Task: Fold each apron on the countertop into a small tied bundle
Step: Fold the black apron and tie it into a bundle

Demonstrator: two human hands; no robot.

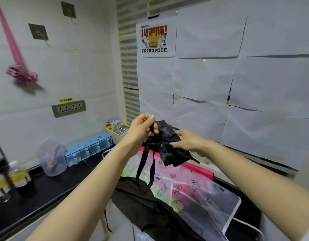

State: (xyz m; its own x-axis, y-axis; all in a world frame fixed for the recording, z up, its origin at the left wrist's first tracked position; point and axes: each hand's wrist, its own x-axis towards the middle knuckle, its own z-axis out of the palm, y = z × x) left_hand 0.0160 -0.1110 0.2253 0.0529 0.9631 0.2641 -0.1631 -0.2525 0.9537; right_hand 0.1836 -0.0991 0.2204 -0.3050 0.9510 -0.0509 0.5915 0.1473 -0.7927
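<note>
A black apron bundle [169, 148] is held in the air between two bare hands, above the countertop [45, 192]. The left hand [143, 126] is raised slightly higher, its thumb and fingertips closed in a pinch on a black strap [151, 129] that rises from the bundle's waist. The right hand [190, 140] is curled over the bundle's other side and grips the cloth; its fingertips are partly hidden. The bundle's long axis slants from beside the left fingers down past the right hand's heel. The knot point lies between the hands, nearer the left, so the tying appears to turn on that hand's pull. Two strap tails [141, 164] hang below the hands. Directly beneath, two more aprons are counted: one translucent printed apron [193, 188] spread over one dark apron [141, 202], both unfolded. Whether the pink strip belongs to a third cannot be told.
</note>
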